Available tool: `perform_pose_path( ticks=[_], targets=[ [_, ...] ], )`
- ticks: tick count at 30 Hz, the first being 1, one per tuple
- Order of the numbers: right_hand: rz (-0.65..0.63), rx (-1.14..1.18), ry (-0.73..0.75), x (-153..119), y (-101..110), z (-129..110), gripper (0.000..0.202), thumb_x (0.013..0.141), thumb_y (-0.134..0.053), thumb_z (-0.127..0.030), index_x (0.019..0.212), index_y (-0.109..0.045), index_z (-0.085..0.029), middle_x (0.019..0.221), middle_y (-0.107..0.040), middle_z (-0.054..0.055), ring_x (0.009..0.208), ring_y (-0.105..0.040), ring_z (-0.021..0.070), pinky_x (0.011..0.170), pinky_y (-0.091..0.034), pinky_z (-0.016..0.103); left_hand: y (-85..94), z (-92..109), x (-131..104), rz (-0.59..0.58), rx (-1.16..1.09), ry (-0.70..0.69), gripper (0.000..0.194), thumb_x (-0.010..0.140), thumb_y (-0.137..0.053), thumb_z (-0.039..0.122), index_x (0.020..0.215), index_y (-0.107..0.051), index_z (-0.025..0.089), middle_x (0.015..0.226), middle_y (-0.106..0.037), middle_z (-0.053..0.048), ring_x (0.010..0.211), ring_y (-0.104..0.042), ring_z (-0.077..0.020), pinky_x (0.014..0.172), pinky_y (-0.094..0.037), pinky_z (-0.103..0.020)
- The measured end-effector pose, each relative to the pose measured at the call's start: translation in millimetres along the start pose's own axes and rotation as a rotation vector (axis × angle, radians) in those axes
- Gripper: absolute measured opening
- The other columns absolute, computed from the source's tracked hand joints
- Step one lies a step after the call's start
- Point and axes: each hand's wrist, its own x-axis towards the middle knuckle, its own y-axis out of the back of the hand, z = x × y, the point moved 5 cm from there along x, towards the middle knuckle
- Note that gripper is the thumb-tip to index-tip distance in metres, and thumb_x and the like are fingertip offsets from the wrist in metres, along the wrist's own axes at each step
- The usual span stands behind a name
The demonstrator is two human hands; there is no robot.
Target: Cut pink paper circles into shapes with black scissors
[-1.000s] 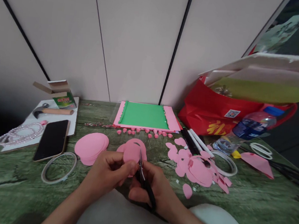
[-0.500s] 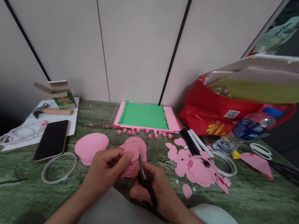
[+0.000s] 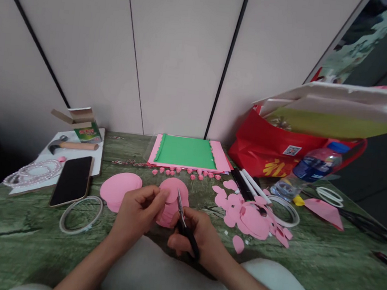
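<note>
My left hand (image 3: 138,210) pinches a small pink paper piece (image 3: 170,197) between thumb and fingertips. My right hand (image 3: 204,238) is closed around black-handled scissors (image 3: 189,237), their blades pointing up and away beside that paper. Whether the blades touch it I cannot tell. Behind and below the held piece lies a pile of pink paper discs (image 3: 181,187), partly hidden by my fingers. Left of my left hand rests a stack of larger pink paper rounds (image 3: 119,190). Pink paper scraps and cutouts (image 3: 254,220) lie scattered to the right.
At the back are a green sheet (image 3: 187,151) and a row of small pink rolled pieces (image 3: 192,176). Tape rolls (image 3: 64,219), a phone (image 3: 72,180), a hammer (image 3: 76,146) and bead strings (image 3: 33,172) lie left. A red bag (image 3: 252,146) and bottle (image 3: 310,169) stand right.
The view has shifted slightly. My left hand's fingertips and the paper have drawn a little apart from the scissors. Both hands keep their holds.
</note>
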Motion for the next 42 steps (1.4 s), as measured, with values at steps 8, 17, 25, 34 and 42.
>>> perform_pose_path(
  ticks=[8,17,25,34,42],
  targets=[
    [-0.027,-0.037,0.079,3,2,-6,0.043,0.055,-0.076,-0.035,0.081,-0.048,-0.016,0.059,-0.051,-0.006,0.049,-0.04,0.0067,0.047,-0.031,0.02,-1.1,2,5,-0.126,0.118,-0.138,0.033,0.076,-0.05,0.032,0.047,-0.043,0.017,0.043,-0.035,0.006,0.041,-0.028,-0.0062,0.039,-0.02,-0.019],
    [0.019,-0.058,0.029,5,6,4,0.033,0.053,-0.075,-0.03,0.069,-0.05,-0.015,0.052,-0.05,-0.006,0.045,-0.041,0.0062,0.043,-0.028,0.018,5.3,-2,11,-0.194,0.306,-0.291,0.034,0.078,-0.045,0.033,0.049,-0.037,0.017,0.049,-0.027,0.006,0.048,-0.026,-0.0078,0.046,-0.019,-0.022],
    [0.056,-0.079,-0.01,7,8,5,0.028,0.055,-0.071,-0.034,0.063,-0.053,-0.014,0.042,-0.049,-0.005,0.038,-0.044,0.008,0.039,-0.031,0.019,6.7,-5,16,-0.219,0.309,-0.287,0.035,0.078,-0.046,0.035,0.049,-0.04,0.017,0.048,-0.03,0.007,0.048,-0.028,-0.0082,0.046,-0.021,-0.021],
    [0.32,-0.146,0.087,24,40,15,0.033,0.06,-0.067,-0.045,0.068,-0.051,-0.017,0.044,-0.048,-0.006,0.04,-0.044,0.0095,0.041,-0.033,0.021,17.7,-24,27,-0.039,0.242,-0.123,0.034,0.078,-0.046,0.041,0.055,-0.052,0.016,0.044,-0.042,0.005,0.044,-0.036,-0.0089,0.043,-0.027,-0.02],
    [0.465,-0.176,0.168,29,53,18,0.041,0.051,-0.078,-0.037,0.08,-0.054,-0.018,0.063,-0.061,-0.002,0.059,-0.055,0.0152,0.057,-0.042,0.027,16.1,-44,36,-0.089,0.216,0.032,0.035,0.067,-0.055,0.043,0.046,-0.053,0.016,0.037,-0.045,0.004,0.036,-0.039,-0.0088,0.038,-0.029,-0.02]
  ],
)
